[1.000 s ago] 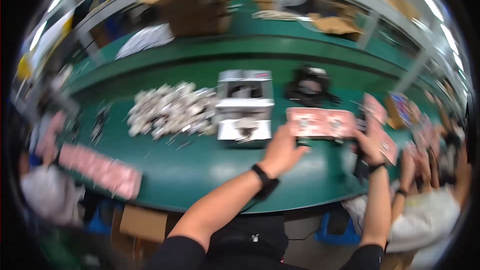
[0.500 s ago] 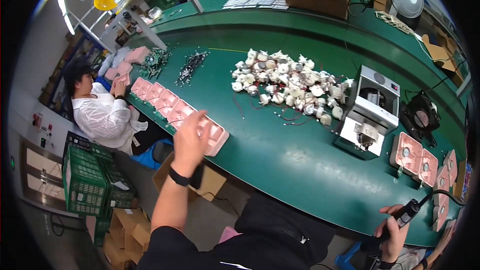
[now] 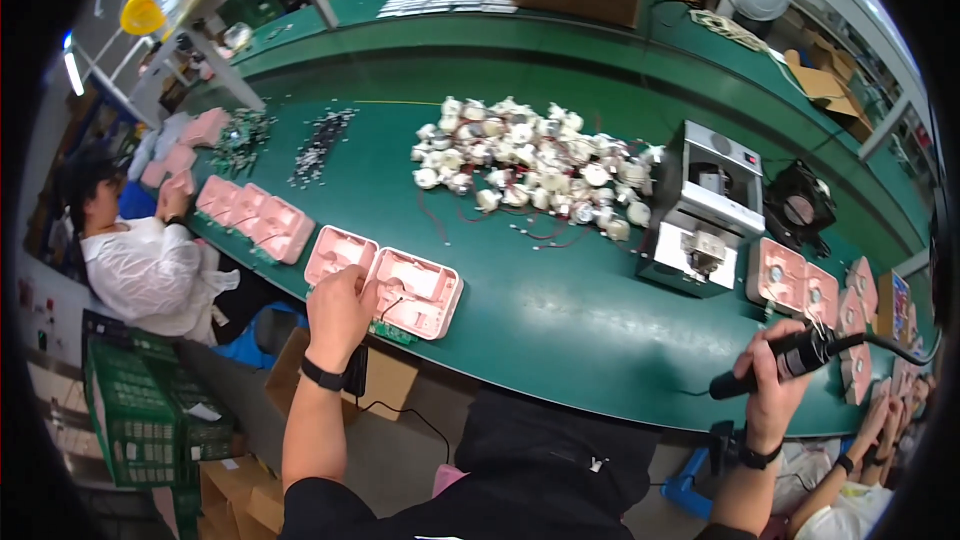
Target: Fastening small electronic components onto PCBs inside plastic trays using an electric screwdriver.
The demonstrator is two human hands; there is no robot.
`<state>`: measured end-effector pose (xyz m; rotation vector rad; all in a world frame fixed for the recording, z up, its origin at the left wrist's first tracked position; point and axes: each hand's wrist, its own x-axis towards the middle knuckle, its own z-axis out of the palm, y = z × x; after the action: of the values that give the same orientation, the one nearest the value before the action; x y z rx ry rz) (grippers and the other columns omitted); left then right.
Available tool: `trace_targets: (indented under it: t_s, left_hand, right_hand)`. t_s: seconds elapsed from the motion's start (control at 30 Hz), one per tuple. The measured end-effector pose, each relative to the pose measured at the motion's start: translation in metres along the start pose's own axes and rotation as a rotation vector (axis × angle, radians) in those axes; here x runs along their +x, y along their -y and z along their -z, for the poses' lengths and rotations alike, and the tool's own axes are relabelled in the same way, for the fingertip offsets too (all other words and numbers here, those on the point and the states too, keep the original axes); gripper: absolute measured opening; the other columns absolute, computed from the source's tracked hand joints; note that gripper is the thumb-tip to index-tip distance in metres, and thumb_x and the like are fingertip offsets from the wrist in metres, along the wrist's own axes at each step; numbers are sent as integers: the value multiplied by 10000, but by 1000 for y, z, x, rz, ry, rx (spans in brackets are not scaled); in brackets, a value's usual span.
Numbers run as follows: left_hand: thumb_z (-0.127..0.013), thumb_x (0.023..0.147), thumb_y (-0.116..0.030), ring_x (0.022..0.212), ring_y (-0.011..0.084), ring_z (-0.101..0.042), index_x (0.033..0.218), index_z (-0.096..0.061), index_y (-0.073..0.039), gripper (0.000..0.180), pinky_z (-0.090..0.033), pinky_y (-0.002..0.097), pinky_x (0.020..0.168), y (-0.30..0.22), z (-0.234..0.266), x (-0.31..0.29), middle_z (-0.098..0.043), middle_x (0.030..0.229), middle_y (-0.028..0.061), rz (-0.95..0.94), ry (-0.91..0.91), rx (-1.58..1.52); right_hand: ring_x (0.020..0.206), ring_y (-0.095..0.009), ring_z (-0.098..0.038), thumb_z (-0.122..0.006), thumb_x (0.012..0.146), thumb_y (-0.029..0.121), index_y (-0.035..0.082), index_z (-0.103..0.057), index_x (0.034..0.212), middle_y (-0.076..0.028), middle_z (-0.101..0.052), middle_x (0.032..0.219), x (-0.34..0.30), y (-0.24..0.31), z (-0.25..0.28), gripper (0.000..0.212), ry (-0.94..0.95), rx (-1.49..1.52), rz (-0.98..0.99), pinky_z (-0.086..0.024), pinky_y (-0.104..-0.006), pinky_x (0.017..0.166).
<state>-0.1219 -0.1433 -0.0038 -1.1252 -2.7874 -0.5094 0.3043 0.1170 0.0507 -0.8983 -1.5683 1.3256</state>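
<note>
My left hand point(image 3: 342, 315) has its fingertips closed on a pink plastic housing point(image 3: 423, 292), at the side facing a second pink housing point(image 3: 338, 248). Both lie face up, hollow side showing, close to the table's near edge. A small green circuit board point(image 3: 393, 332) sits at the near side of the gripped housing, with a dark wire inside the shell. Over the table's right part, my right hand point(image 3: 772, 380) is wrapped around a black electric screwdriver point(image 3: 797, 354). Its tip points left and its cable runs off to the right.
White motor-like parts with red wires point(image 3: 540, 160) are heaped mid-table. Right of them stands a grey bench machine point(image 3: 708, 205), then more pink housings point(image 3: 778, 272). Further pink housings point(image 3: 255, 218) line the left edge beside a seated co-worker point(image 3: 150, 270). Another person's hands point(image 3: 880, 420) are at far right.
The two nearest pink housings now lie apart from the row, to its right. My left hand has closed on one. My right hand has lifted and turned the screwdriver leftward. The view has shifted.
</note>
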Motion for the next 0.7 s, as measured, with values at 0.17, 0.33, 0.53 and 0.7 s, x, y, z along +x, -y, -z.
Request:
trace_targets:
  t_s: [0.17,0.33,0.53,0.7]
  left_hand:
    - [-697,815,-183,722,323,-663,1010,-666,-54,235,-513,449,641,-67,-14,-17,-673,742,131,-98,56,-140]
    - [-701,809,-186,670,327,-654,1242,-552,-65,474,-520,437,613,-139,-37,-33,-646,699,126,-246,122,-160]
    - [-702,813,-205,656,308,-656,1328,-499,-55,573,-526,418,586,-215,-53,-44,-651,715,127,-309,134,-163]
    - [-715,812,-242,642,296,-665,1339,-515,-84,585,-526,426,583,-255,-64,-54,-664,725,127,-319,133,-194]
  right_hand:
    - [572,-140,-548,-632,917,69,27,-488,1023,-67,-554,788,18,-4,1,184,-147,93,165,-478,-282,553]
    - [567,-137,-549,-626,921,67,18,-506,997,-62,-558,765,33,-8,7,150,-201,48,284,-476,-281,550]
    - [551,-133,-545,-618,917,60,11,-514,981,-55,-555,720,45,-16,10,132,-164,30,252,-472,-278,548]
    - [542,-128,-535,-620,910,69,18,-511,984,-44,-543,692,48,-15,6,141,-177,44,232,-464,-272,547]
